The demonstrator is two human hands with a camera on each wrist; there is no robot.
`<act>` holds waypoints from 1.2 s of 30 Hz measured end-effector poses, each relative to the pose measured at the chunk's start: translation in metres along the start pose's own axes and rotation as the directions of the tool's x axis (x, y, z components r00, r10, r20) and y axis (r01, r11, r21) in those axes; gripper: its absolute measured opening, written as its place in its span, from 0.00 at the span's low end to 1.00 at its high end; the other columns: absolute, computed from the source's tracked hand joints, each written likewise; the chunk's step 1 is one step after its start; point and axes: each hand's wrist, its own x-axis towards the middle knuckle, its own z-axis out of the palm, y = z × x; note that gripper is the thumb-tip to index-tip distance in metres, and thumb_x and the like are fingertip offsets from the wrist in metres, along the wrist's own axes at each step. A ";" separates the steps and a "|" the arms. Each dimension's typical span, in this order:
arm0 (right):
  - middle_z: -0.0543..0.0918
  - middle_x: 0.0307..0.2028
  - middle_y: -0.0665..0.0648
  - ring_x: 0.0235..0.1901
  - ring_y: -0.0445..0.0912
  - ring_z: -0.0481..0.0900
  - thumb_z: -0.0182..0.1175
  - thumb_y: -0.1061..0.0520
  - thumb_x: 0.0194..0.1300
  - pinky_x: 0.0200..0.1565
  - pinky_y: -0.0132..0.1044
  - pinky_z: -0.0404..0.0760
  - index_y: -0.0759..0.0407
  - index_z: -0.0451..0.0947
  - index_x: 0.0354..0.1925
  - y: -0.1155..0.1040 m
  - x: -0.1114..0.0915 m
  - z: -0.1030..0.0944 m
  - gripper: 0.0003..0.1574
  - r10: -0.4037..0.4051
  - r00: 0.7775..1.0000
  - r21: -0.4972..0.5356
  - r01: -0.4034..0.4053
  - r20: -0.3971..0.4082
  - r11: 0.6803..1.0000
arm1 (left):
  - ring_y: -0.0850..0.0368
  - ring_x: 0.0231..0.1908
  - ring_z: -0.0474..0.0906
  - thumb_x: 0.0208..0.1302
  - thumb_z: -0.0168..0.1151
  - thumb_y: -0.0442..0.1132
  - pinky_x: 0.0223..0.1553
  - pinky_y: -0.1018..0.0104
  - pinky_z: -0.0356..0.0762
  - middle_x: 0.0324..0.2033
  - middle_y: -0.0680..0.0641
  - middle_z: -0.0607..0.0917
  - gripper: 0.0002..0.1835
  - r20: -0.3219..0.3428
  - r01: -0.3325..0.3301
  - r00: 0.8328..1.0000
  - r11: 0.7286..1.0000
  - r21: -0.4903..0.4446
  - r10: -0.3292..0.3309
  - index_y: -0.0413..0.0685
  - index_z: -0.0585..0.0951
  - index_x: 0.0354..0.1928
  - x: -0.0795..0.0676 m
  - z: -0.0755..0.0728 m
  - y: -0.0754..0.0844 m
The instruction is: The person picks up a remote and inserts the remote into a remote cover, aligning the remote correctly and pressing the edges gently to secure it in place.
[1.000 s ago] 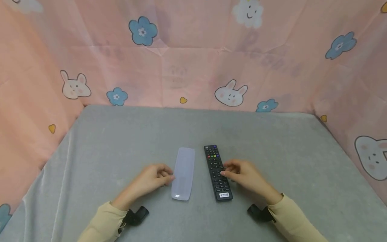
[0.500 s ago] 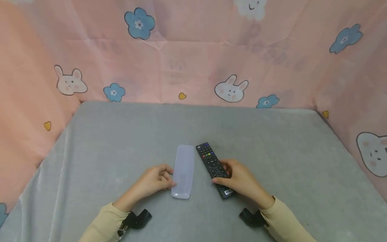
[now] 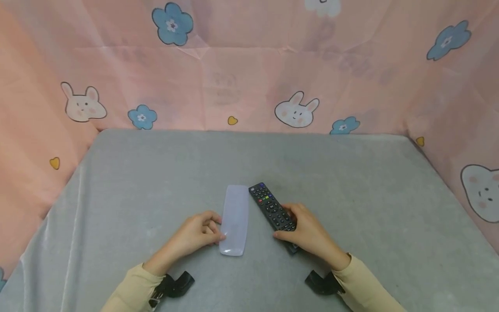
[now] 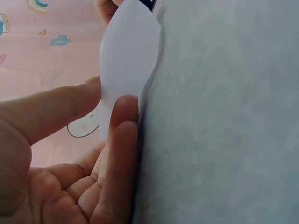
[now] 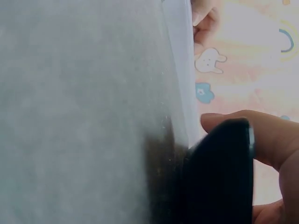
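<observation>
In the head view the right hand (image 3: 308, 234) is covering the near end of the black remote (image 3: 271, 208), so its lowest buttons and label are not showing. The left hand's fingers (image 3: 212, 229) are hiding part of the translucent cover's (image 3: 235, 219) near left edge. Both sleeves are running off the bottom edge. In the right wrist view the remote (image 5: 219, 177) is filling the corner as a dark blur, cut off below. In the left wrist view the cover (image 4: 128, 60) is running past the top edge.
</observation>
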 end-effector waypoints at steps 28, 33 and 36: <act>0.79 0.40 0.60 0.34 0.44 0.74 0.64 0.57 0.57 0.36 0.32 0.74 0.68 0.74 0.55 0.006 0.001 -0.002 0.28 0.079 0.997 0.411 -0.077 0.013 0.908 | 0.64 0.27 0.75 0.57 0.63 0.30 0.29 0.73 0.74 0.30 0.48 0.80 0.17 -0.004 -0.054 0.999 0.996 -0.076 0.054 0.29 0.72 0.47 0.000 0.003 -0.003; 0.80 0.40 0.59 0.41 0.46 0.75 0.59 0.57 0.62 0.44 0.34 0.73 0.67 0.72 0.57 0.009 0.001 -0.001 0.26 0.091 0.996 0.473 -0.088 0.017 0.876 | 0.65 0.27 0.75 0.57 0.62 0.29 0.29 0.73 0.74 0.31 0.47 0.80 0.17 -0.005 -0.058 0.998 0.994 -0.091 0.058 0.28 0.72 0.47 0.000 0.003 -0.003; 0.80 0.42 0.60 0.42 0.45 0.76 0.54 0.56 0.67 0.48 0.34 0.73 0.68 0.70 0.59 0.010 0.001 -0.001 0.26 0.101 0.994 0.530 -0.103 0.033 0.842 | 0.64 0.27 0.75 0.58 0.62 0.30 0.29 0.73 0.74 0.31 0.47 0.80 0.17 -0.003 -0.053 0.999 0.994 -0.092 0.053 0.28 0.72 0.47 0.000 0.003 -0.003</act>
